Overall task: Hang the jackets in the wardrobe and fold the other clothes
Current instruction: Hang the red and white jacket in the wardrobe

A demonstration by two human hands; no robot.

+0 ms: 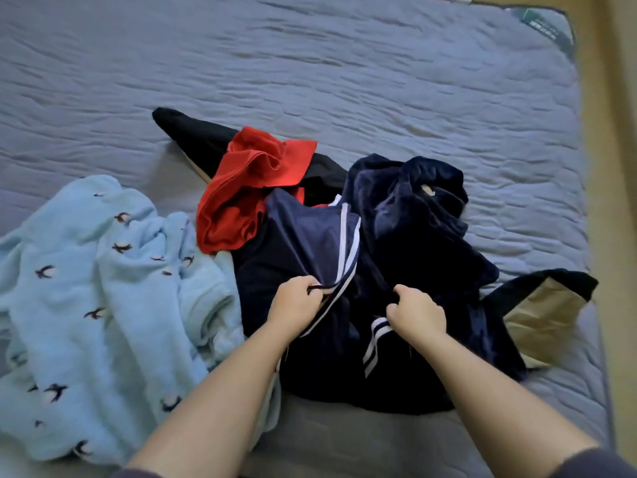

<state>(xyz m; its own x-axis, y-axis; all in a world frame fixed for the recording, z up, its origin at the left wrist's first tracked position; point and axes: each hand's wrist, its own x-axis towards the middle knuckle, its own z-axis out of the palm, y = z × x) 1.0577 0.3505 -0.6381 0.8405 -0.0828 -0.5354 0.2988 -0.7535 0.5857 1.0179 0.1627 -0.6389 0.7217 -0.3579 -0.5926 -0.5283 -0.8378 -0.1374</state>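
Left: fleece (pixel 103 288) on the mattress (pixel 344 81)
Centre: clothes pile (pixel 413 243), touching the fleece's right side
Pile's far-left: crumpled top (pixel 251 188) on it

My left grip (pixel 294 303): fingertips buried in a fold of the navy striped garment (pixel 310 236), out of sight. My right grip (pixel 415 313): fingers curled into dark cloth (pixel 381 284) just right of that garment; tips hidden, and I can't tell whose cloth it is. Black garment (pixel 193 132) behind it: mostly under the red garment (pixel 255 174). Beige-and-black piece (pixel 537 305) to its right: near end tucked under the navy plush garment (pixel 431 219). Light blue fleece (pixel 103 288) to its left: cut by the frame edge. Label (pixel 548 25) at the bed's (pixel 344 63) far corner, well beyond it: print too small to read.
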